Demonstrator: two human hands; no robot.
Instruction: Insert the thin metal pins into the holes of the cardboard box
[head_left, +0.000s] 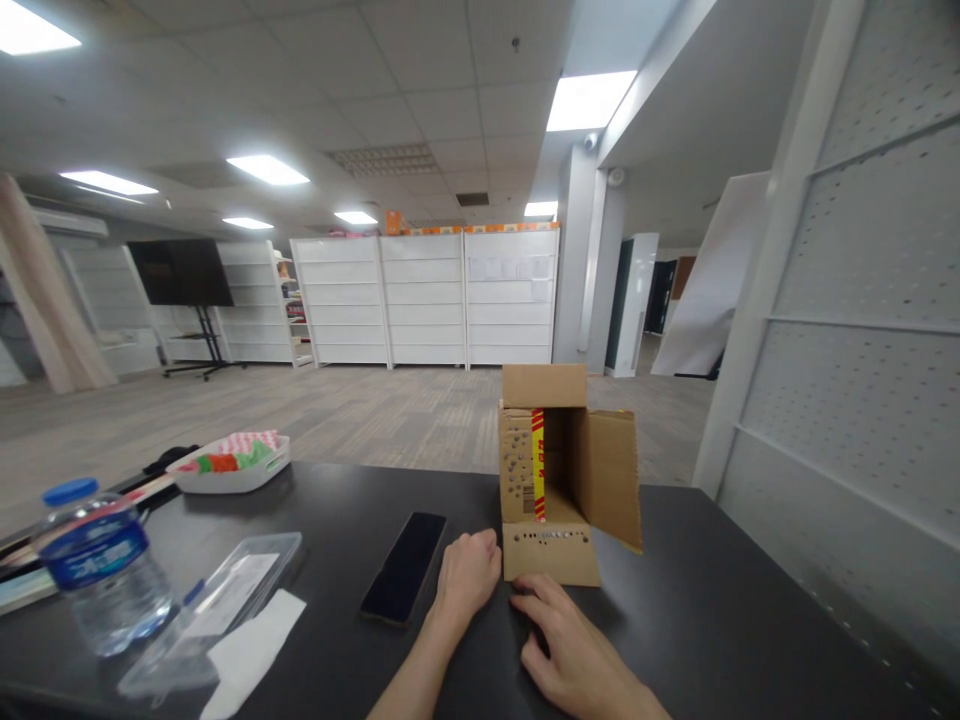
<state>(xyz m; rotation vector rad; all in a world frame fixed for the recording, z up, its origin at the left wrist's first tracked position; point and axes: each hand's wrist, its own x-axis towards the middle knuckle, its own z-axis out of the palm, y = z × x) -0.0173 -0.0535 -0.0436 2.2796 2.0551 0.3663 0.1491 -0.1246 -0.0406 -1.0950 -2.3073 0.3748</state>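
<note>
While the left hand (466,572) lay loosely curled and empty, the right hand (574,650) rested flat, fingers slightly spread, holding nothing. Just beyond both sets of fingertips stood the open cardboard box (559,470) — probably light, its flaps floppy — best gripped by its stiffer side walls.

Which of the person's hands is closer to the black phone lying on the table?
Left. The left hand rests right beside the phone; the right hand lies farther off, by the open cardboard box.
</note>
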